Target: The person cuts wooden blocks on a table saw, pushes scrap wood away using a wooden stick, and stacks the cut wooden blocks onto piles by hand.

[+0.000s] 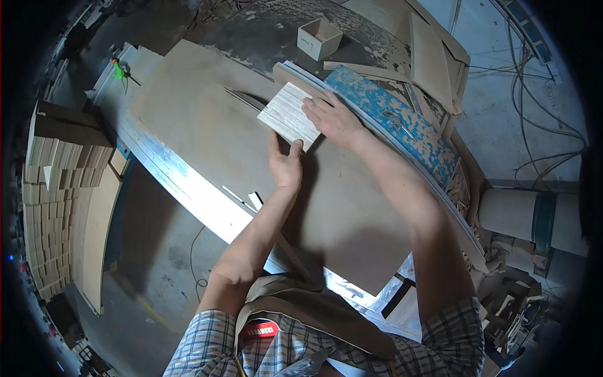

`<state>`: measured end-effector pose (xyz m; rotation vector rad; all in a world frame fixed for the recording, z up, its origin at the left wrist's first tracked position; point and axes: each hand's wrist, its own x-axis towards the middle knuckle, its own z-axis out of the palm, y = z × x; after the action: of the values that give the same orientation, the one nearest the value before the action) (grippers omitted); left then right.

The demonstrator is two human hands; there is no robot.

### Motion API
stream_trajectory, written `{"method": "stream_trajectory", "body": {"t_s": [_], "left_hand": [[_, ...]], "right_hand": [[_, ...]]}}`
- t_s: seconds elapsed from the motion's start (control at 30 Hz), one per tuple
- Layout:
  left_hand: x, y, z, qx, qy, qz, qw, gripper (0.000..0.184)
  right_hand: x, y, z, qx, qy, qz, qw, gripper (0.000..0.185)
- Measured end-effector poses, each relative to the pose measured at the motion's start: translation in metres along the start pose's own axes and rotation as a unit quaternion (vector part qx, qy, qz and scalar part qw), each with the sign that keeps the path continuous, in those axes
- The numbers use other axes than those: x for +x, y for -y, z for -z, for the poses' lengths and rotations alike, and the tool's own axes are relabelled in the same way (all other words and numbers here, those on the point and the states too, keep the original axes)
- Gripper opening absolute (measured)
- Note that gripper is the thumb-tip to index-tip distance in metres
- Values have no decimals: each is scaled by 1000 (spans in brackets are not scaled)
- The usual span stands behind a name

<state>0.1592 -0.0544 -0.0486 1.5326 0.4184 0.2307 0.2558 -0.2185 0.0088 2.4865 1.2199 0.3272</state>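
Observation:
A small square board with pale striped wood grain lies between my hands in the middle of the view. It is set close behind a thin saw blade that stands up through the brown table panel. My left hand grips the board's near edge, its thumb and fingers closed around the corner. With its fingers over the board's right side, my right hand presses on it next to the long fence. The undersides of the fingers on both hands are partly hidden.
Past the fence is a worn blue plate. An open wooden box stands on the dark surface behind, near loose boards. Stacked panels rise at the left. A metal table edge runs along the left; cables hang at the right.

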Motion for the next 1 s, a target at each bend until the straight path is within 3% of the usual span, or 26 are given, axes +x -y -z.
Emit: {"method": "stream_trajectory", "body": {"t_s": [0.47,0.63,0.83,0.93,1.0], "left_hand": [[39,9,17,-21,0,-23,1000,76],[56,-8,38,-128,48,20,990,68],[74,-13,121,-68,10,30,997,56],[72,-20,163,-148,-25,35,988,47],[70,-21,191,-131,-31,34,990,46]], "right_hand": [[42,0,-4,33,8,-22,999,60],[63,-1,-9,19,-8,-15,1000,55],[90,-2,-12,37,4,-16,999,55],[107,-3,-12,39,-2,-15,999,55],[123,-4,-8,24,-7,-11,1000,55]]}}
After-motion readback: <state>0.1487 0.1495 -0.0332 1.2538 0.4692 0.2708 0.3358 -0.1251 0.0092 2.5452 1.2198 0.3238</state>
